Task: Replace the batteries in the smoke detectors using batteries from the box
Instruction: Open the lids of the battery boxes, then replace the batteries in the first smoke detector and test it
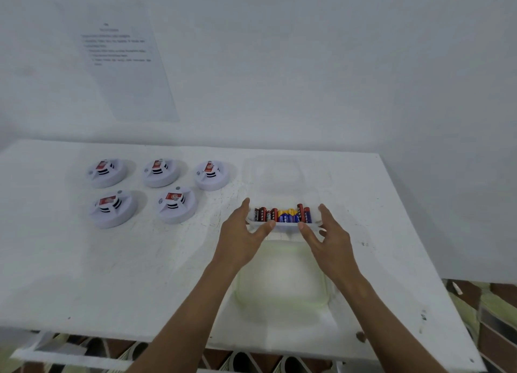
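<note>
A clear plastic battery box (285, 176) stands on the white table right of centre. Several red, black and blue-yellow batteries (282, 215) are bunched at its near end. My left hand (243, 232) holds the box's near-left corner, thumb on the front rim and fingers along the side. My right hand (326, 232) holds the near-right corner the same way. Several white round smoke detectors with red labels sit in two rows at the left, such as one detector (176, 204) nearest the box and another detector (112, 209) further left.
A translucent lid with a green rim (279, 283) lies on the table (140, 274) between my forearms, just in front of the box. A printed sheet (123, 56) hangs on the wall behind. The table's right edge falls off to patterned floor.
</note>
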A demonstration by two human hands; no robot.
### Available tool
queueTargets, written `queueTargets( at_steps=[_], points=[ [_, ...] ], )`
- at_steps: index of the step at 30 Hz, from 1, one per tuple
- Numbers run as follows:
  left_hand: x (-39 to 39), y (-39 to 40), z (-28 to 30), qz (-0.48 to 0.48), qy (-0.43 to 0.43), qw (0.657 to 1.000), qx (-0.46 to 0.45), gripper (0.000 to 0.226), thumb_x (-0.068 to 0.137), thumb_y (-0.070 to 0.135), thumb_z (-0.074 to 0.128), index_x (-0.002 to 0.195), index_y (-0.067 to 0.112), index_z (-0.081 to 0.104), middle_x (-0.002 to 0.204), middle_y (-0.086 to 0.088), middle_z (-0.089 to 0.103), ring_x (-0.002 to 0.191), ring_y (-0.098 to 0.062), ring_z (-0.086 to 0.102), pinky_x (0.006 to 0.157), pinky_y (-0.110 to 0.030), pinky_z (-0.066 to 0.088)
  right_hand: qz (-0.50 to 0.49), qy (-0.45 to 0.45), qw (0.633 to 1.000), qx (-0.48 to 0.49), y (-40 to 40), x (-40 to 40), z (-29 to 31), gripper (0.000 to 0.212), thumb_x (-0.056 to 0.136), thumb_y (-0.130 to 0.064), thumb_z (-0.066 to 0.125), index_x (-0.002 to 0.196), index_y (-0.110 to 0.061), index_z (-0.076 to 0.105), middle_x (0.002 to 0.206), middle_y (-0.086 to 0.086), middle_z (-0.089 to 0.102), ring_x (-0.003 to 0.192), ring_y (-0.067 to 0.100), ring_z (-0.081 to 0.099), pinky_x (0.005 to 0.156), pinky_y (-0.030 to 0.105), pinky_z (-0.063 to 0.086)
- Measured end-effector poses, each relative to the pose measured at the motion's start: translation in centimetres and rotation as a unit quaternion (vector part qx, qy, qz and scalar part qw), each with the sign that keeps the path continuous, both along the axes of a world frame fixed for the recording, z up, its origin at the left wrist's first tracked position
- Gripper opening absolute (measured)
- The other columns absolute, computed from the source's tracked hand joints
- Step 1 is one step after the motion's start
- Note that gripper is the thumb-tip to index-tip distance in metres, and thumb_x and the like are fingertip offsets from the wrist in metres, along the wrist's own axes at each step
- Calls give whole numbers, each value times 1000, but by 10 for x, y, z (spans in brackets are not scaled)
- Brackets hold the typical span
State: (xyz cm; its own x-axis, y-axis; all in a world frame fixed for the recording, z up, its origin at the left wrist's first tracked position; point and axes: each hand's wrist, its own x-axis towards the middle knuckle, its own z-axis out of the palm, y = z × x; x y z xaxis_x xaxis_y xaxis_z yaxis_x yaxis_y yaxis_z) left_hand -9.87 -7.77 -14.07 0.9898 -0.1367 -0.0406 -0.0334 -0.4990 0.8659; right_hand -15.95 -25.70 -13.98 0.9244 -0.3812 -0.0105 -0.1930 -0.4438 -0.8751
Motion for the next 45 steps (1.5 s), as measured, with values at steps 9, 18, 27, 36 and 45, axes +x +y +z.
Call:
queueTargets(
  at_steps=[9,18,27,36,45],
  points=[
    [10,-2,1,-3,-3,999,32,87,83,53,66,152,20,26,153,0,39,135,-20,43,109,-41,41,9,-1,1000,-7,-2,8,0,76,92,-39,65,153,-12,30,156,7,38,141,24,42,115,42,37],
    [8,-5,1,9,-8,999,35,85,84,50,66,153,20,25,152,-1,40,135,-20,43,107,-34,39,13,7,1000,-24,-4,8,0,75,92,-38,65,153,-11,29,157,7,36,142,23,40,117,40,36],
    [19,30,32,3,-37,998,54,66,89,50,62,146,24,38,147,7,45,118,-6,52,91,-22,37,61,-32,990,-122,13,19,27,75,97,-38,58,155,-11,20,163,4,21,151,19,14,116,23,12],
    [60,145,53,32,-58,987,148,59,89,43,62,141,18,46,144,1,51,125,-18,53,106,-35,42,200,-45,974,-97,119,73,49,70,91,-36,68,150,-13,38,156,0,39,144,14,35,113,18,24],
    [106,225,20,-45,21,988,148,72,82,23,70,146,18,37,150,2,42,134,-15,43,107,-32,39,231,72,966,-88,187,129,29,87,81,-39,78,151,-11,35,154,2,42,139,19,41,107,27,36]
  ],
)
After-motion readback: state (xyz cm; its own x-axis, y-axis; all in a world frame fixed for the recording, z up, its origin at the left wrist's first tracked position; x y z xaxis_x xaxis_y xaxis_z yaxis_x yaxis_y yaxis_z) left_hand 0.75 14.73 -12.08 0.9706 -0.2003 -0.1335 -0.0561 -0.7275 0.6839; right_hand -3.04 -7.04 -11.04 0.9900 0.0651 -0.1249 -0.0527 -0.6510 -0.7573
